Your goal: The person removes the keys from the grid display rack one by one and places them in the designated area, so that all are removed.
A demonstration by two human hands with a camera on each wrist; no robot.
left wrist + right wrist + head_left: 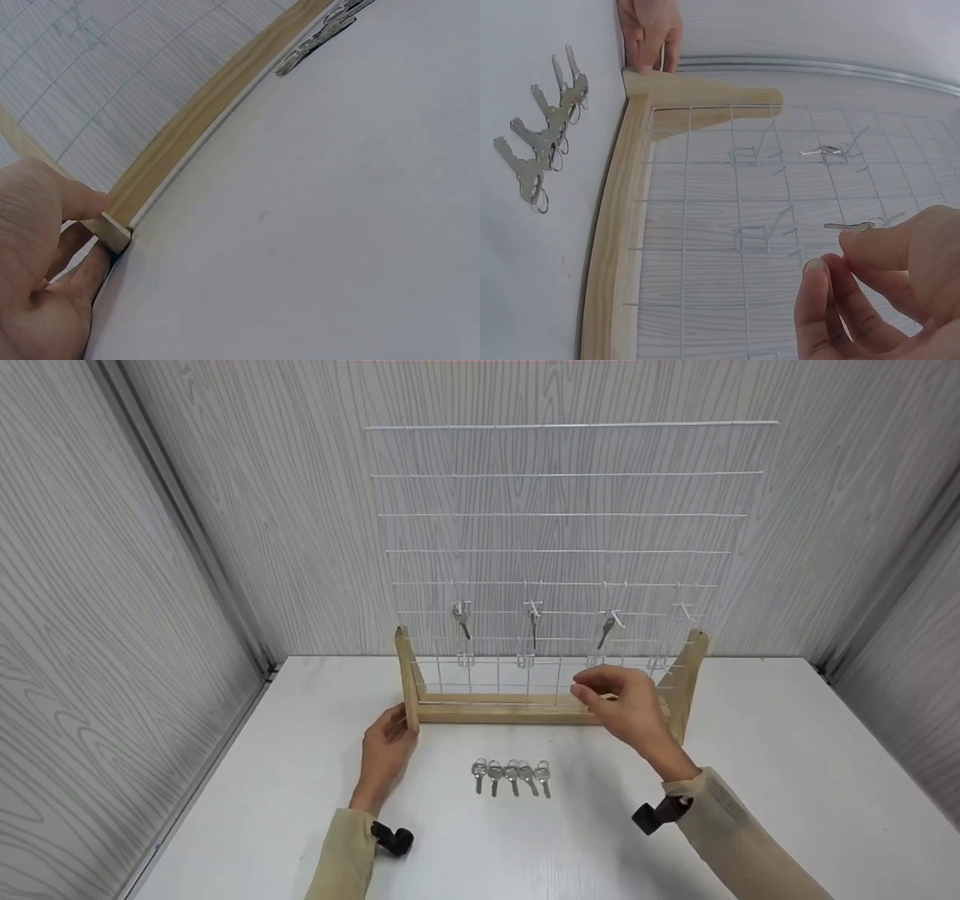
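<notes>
A white wire grid rack on a wooden stand point(540, 714) faces me. My left hand point(388, 746) grips the front end of its left side piece point(112, 231), thumb on one face and fingers on the other. My right hand point(619, 701) is raised in front of the grid's lower right part. Its thumb and fingers are bent toward each other, and I see nothing between them. Three keys hang on hooks: a left key point(462, 622), a middle key point(534, 622) and a right key point(606, 631). Several ringed keys point(512, 772) lie in a row before the stand.
Another hook point(684, 611) projects from the grid at the right, and a lower row of hooks point(754, 236) sits beneath the keys. The white tabletop point(465, 847) meets wood-grain panels point(247, 510) at the back and sides.
</notes>
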